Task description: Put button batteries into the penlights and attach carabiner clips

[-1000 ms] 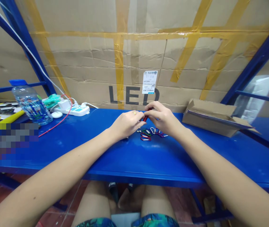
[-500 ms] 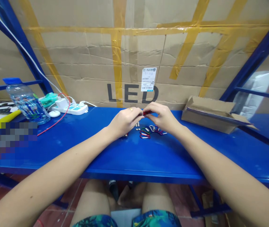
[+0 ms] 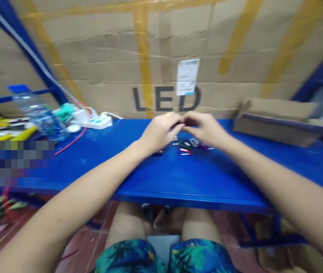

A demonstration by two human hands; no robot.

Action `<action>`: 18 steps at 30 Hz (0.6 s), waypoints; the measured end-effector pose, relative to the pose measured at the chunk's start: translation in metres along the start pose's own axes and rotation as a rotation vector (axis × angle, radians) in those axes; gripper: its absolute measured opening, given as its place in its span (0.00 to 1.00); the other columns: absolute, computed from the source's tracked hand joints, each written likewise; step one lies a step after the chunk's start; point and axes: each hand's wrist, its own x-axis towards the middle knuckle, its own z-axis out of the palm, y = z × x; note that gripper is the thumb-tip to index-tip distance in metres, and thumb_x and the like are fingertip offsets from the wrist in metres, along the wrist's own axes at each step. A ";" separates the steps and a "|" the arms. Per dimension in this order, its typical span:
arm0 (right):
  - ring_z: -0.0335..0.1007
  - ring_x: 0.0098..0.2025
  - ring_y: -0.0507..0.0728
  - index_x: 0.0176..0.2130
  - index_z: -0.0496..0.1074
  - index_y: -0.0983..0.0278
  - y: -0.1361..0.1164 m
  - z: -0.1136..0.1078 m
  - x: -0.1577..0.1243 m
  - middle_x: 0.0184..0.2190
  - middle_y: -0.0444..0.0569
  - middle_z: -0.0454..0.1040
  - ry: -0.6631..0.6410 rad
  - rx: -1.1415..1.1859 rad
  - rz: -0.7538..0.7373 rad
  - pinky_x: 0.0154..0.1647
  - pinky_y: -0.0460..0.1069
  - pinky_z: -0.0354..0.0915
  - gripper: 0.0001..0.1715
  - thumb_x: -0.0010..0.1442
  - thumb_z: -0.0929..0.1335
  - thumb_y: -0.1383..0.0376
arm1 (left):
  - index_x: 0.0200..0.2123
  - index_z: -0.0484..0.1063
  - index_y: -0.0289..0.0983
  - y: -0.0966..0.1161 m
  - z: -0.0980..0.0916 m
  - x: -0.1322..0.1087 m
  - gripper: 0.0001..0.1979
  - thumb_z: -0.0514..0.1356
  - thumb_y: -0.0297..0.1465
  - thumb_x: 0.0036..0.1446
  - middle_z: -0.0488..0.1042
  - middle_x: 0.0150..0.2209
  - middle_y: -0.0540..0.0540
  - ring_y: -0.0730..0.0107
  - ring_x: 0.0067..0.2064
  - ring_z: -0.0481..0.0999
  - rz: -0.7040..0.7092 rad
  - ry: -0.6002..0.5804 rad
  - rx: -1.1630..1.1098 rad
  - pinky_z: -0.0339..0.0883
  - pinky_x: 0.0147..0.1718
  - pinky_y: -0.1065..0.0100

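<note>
Left end of surface (image 3: 220, 170): yellow-handled tools (image 3: 10, 129) in a pile, too blurred to tell type; pixelated patch (image 3: 13, 163) covers the area just in front.

Next along: clear plastic bottle (image 3: 43, 119), blue cap (image 3: 16, 88) at its far end; white mouse (image 3: 73, 128) just R of it.

Behind mouse: white power strip (image 3: 95, 122) w/ plugs in, green item (image 3: 64, 111) to its L, thin red wire (image 3: 76, 141) running down onto surface.

L hand (image 3: 161, 132): fingers curled in, tips meeting R hand's over centre of surface, closed on small dark piece (image 3: 188, 121); blur hides its exact shape.

R hand (image 3: 205, 129): fingers also curled, pinching same piece from other side.

Under hands: small metal bits (image 3: 175, 141) just below L hand's fingers; colored carabiners (image 3: 185, 148) in a loose bunch, just R of them, below the gap btw hands.

Right end: cardboard box (image 3: 275, 122), flaps open, on surface, well apart from hands.

Behind all: taped cardboard wall (image 3: 161, 45) printed "LED", white label (image 3: 188, 77) stuck above the print.
</note>
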 end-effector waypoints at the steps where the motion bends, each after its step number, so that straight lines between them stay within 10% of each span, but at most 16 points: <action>1: 0.70 0.34 0.57 0.34 0.73 0.64 0.000 0.002 0.000 0.30 0.47 0.76 0.024 -0.002 0.015 0.39 0.53 0.66 0.06 0.55 0.72 0.63 | 0.38 0.71 0.36 0.000 0.002 0.002 0.05 0.56 0.28 0.66 0.77 0.37 0.45 0.67 0.40 0.77 -0.012 0.006 -0.008 0.70 0.41 0.64; 13: 0.68 0.36 0.57 0.32 0.73 0.64 -0.004 0.002 0.006 0.27 0.45 0.71 0.078 0.106 0.095 0.38 0.53 0.65 0.07 0.55 0.73 0.64 | 0.49 0.65 0.41 0.001 0.004 0.004 0.10 0.50 0.34 0.68 0.74 0.40 0.47 0.63 0.43 0.76 -0.219 -0.020 -0.052 0.70 0.41 0.60; 18: 0.69 0.36 0.57 0.32 0.73 0.65 0.015 -0.005 0.003 0.28 0.46 0.73 0.091 0.066 0.160 0.39 0.54 0.65 0.10 0.52 0.75 0.62 | 0.42 0.72 0.36 -0.014 -0.004 -0.002 0.10 0.52 0.27 0.63 0.76 0.38 0.45 0.62 0.42 0.74 -0.173 -0.201 -0.013 0.67 0.45 0.57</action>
